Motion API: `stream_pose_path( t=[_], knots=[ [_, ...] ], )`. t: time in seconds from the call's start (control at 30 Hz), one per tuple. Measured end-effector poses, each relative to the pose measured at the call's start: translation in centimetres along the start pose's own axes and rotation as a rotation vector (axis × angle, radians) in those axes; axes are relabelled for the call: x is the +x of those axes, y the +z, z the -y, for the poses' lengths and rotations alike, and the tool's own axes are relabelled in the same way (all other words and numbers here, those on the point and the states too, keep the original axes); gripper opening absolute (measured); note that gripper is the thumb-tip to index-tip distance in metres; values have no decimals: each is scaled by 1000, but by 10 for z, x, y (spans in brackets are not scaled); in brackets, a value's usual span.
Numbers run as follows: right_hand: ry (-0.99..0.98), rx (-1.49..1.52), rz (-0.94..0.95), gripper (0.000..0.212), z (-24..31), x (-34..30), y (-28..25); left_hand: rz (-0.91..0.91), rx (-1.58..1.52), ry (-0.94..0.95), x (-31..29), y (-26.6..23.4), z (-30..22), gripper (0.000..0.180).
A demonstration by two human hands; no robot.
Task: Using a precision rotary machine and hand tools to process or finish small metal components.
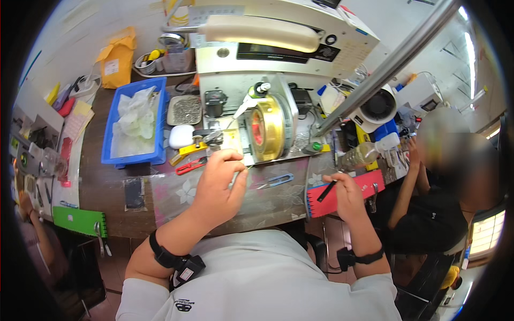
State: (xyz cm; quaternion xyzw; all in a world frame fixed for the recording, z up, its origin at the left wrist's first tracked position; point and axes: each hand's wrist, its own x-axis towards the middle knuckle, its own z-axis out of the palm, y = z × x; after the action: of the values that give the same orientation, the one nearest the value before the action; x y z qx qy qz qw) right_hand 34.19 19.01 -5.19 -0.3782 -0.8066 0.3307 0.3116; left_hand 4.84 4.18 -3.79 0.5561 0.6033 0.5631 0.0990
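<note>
My left hand (219,184) is over the table just in front of a tape dispenser with a wide yellow tape roll (267,131). Its thumb and index finger are pinched together; whatever they hold is too small to make out. Farther right, my right hand (349,197) grips a slim black pen-like stick (326,191) that slants down to the left above a red notebook (369,183). Between the hands lie blue-handled thread snips (277,181). Red-handled snips (190,166) rest just left of my left fingers.
A blue tray (107,152) with crumpled clear bags stands left, beside a dish of small metal parts (184,111). Behind is a white machine (219,64) with a beige handle. A metal pole (385,67) slants across the right. Co-workers sit on both sides.
</note>
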Motion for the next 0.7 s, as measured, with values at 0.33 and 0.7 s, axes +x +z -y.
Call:
stream_pose_path(
  t=[0.33, 0.7],
  knots=[
    [365, 48, 44, 19, -17, -25, -19, -29, -40, 31, 3, 0, 2, 11],
    [-117, 351, 18, 18, 82, 2, -30, -52, 28, 84, 9, -4, 11, 9]
  ],
)
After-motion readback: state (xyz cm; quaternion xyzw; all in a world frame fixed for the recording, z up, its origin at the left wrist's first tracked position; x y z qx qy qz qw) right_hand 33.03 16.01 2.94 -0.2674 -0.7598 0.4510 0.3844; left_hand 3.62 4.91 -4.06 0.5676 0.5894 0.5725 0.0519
